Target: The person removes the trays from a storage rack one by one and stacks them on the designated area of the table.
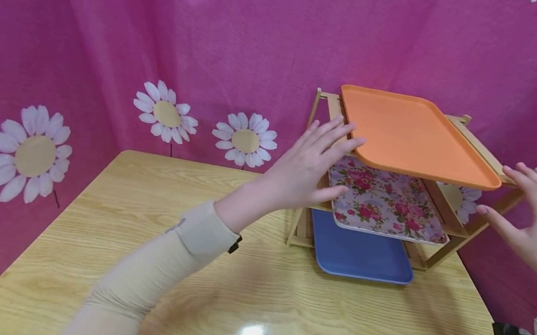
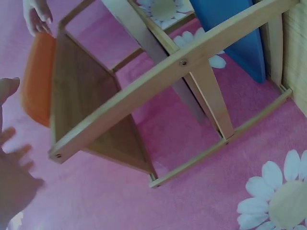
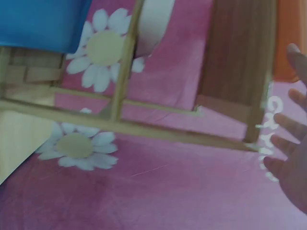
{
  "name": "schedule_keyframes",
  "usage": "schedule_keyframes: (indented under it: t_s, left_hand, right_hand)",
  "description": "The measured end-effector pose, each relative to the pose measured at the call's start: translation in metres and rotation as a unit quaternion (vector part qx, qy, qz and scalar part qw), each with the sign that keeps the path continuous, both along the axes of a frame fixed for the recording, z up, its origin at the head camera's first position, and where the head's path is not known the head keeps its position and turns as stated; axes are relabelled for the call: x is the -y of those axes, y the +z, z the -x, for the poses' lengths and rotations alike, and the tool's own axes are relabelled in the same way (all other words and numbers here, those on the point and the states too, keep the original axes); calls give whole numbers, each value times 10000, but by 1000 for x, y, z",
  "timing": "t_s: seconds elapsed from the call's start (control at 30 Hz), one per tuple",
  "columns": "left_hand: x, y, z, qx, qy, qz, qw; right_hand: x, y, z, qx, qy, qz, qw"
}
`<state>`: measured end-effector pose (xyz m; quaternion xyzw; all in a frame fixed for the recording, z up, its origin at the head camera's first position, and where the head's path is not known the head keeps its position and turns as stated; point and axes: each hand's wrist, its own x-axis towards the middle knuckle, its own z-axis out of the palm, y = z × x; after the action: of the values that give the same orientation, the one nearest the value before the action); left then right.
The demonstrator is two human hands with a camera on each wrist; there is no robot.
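Note:
An orange tray (image 1: 408,131) lies on the top shelf of a wooden rack (image 1: 471,139), its front edge jutting out. A flowered tray (image 1: 389,200) is on the middle shelf and a blue tray (image 1: 361,248) on the bottom one. My left hand (image 1: 314,158), fingers spread and straight, is at the orange tray's left edge and overlaps it in the head view. Off the tray's front right corner my right hand (image 1: 536,220) is raised with its fingers spread. Neither hand holds anything.
The rack stands on a wood-grain table (image 1: 182,297) toward its back right. Behind it hangs a pink curtain (image 1: 259,40) printed with white daisies (image 1: 244,140). The table's right edge runs close beside the rack.

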<state>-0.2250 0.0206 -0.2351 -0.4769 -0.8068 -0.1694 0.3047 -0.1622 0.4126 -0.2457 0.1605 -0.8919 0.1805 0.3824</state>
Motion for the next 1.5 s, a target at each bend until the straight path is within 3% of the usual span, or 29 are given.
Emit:
schedule_keyframes:
  t_s: [0.1,0.23,0.4,0.57,0.7,0.93,1.23,1.5]
  left_hand:
    - [-8,1,9,-335,-323,176,9988]
    - [-11,-1,15,-698,-417,220,9964]
    - [-8,-4,19,-1110,-365,-164,9930]
    - [-3,-7,21,-1383,-396,-660,9874]
    - [-1,-7,22,-1771,-483,-973,9782]
    - [5,-5,16,-2756,-487,-1015,9547]
    - [27,-1,15,-2592,-408,-1093,9587]
    - [48,-4,23,-2332,-314,-1319,9629]
  right_hand:
    - [-9,-2,10,94,48,-16,9999]
    - [-17,-4,20,111,-56,-119,9999]
    - [-23,-7,29,149,-329,-37,9993]
    - [-23,-8,37,-198,-213,85,9995]
    - [-19,-8,42,-411,-144,241,9988]
    - [-10,-8,44,-300,-599,187,9976]
    - [-6,-3,40,-178,-733,-57,9971]
    - [-2,2,40,-376,-446,-156,9982]
